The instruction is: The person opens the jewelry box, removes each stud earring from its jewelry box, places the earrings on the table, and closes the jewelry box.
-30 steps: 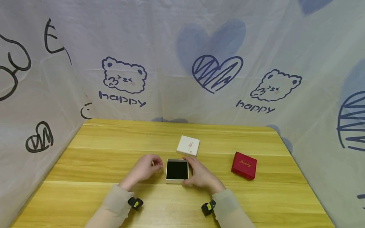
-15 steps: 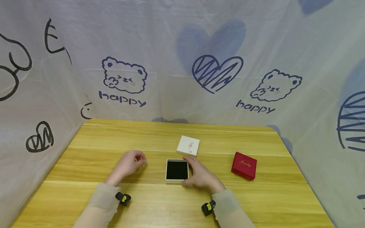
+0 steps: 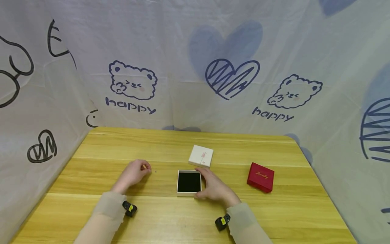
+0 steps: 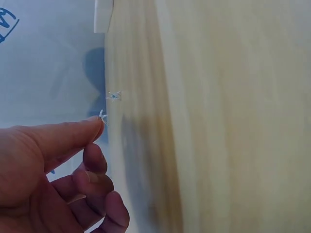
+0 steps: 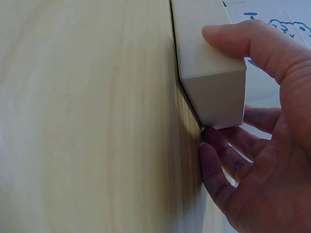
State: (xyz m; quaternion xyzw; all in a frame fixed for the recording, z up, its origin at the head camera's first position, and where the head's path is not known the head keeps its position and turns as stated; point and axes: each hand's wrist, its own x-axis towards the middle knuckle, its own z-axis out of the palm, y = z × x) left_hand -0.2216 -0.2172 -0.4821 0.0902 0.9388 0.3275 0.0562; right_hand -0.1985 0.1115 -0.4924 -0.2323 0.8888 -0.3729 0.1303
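In the head view my left hand (image 3: 131,174) is low over the table, left of the open box. The left wrist view shows its thumb and forefinger pinching a tiny silvery pronged piece (image 4: 103,116), partly hidden by the fingertips. Just beyond lies a small silvery star-shaped piece (image 4: 114,96) on the wood; from the head it is only a speck (image 3: 155,171). My right hand (image 3: 214,186) grips the white box base (image 3: 186,195) by its right side, thumb on the near wall and fingers behind. The base has a black lining (image 3: 189,181).
A white lid (image 3: 201,155) with red lettering lies just behind the box base. Off to the right sits a red jewelry box (image 3: 260,177). The wooden table (image 3: 122,145) backs onto a hanging printed cloth (image 3: 179,67).
My left hand has moved left, away from the box base, and the speck on the table now shows beside it. The right hand and the boxes have stayed in place.
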